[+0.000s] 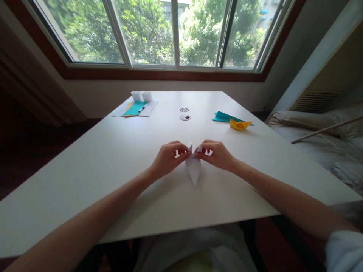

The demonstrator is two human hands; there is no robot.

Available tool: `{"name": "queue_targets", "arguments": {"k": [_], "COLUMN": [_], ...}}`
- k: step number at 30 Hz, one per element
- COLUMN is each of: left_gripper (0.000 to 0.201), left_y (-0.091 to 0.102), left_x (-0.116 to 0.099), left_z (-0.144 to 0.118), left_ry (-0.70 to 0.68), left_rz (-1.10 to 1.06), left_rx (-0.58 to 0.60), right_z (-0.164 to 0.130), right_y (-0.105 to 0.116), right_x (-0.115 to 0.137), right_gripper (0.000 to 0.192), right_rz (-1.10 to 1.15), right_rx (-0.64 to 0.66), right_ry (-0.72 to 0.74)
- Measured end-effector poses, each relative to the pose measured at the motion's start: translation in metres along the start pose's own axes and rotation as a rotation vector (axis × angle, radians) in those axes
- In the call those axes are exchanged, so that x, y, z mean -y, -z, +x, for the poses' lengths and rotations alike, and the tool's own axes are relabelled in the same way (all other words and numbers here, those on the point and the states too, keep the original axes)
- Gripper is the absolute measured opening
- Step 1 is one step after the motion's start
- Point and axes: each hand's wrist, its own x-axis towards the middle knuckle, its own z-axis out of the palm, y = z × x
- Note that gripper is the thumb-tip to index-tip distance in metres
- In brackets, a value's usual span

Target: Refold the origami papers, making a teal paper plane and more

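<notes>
A piece of folded white paper [194, 170] is held over the near middle of the table, its long point toward me and two small pointed flaps sticking up at the far end. My left hand [171, 154] pinches it at the upper left, thumb and forefinger closed beside one flap. On the other side, my right hand [217, 154] grips the upper right flap between thumb and fingers. The fingertips of both hands nearly meet and cover part of the folds there.
On the white table [136, 147], a yellow paper boat [240, 124] sits beside a teal paper plane [222, 116] at right. Two round discs [185, 118] lie mid-table. Far left are teal paper [136, 108], a pen [142, 108] and white paper boxes [146, 96].
</notes>
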Motion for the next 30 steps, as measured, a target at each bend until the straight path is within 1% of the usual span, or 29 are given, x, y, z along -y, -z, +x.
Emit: {"name": "queue_targets", "arguments": {"k": [5, 13, 16, 20, 24, 27, 30], "left_gripper": [0.012, 0.012, 0.013, 0.013, 0.016, 0.012, 0.012], "left_y": [0.004, 0.011, 0.010, 0.006, 0.001, 0.001, 0.004], "left_x": [0.004, 0.009, 0.008, 0.003, -0.003, -0.004, -0.005], "left_z": [0.000, 0.001, 0.001, 0.001, 0.001, 0.001, 0.002], "left_ry": [-0.019, 0.014, 0.019, -0.007, 0.008, 0.008, -0.005], "left_rz": [0.009, 0.013, 0.003, -0.012, 0.018, 0.021, 0.032], "left_rx": [0.033, 0.088, 0.093, 0.093, 0.093, 0.117, 0.122], "right_z": [-0.002, -0.004, -0.003, -0.002, -0.001, -0.002, -0.003], "right_y": [0.004, 0.009, 0.007, 0.004, 0.001, 0.001, 0.004], "right_x": [-0.006, -0.011, -0.010, -0.005, 0.001, 0.004, 0.002], "right_gripper": [0.013, 0.013, 0.012, 0.009, 0.010, 0.010, 0.010], "right_rz": [-0.015, -0.014, -0.007, 0.030, 0.041, 0.035, 0.034], "right_rx": [0.000, 0.006, 0.009, 0.015, -0.018, -0.045, -0.034], "right_ry": [-0.003, -0.019, -0.025, -0.016, -0.013, -0.022, -0.016]}}
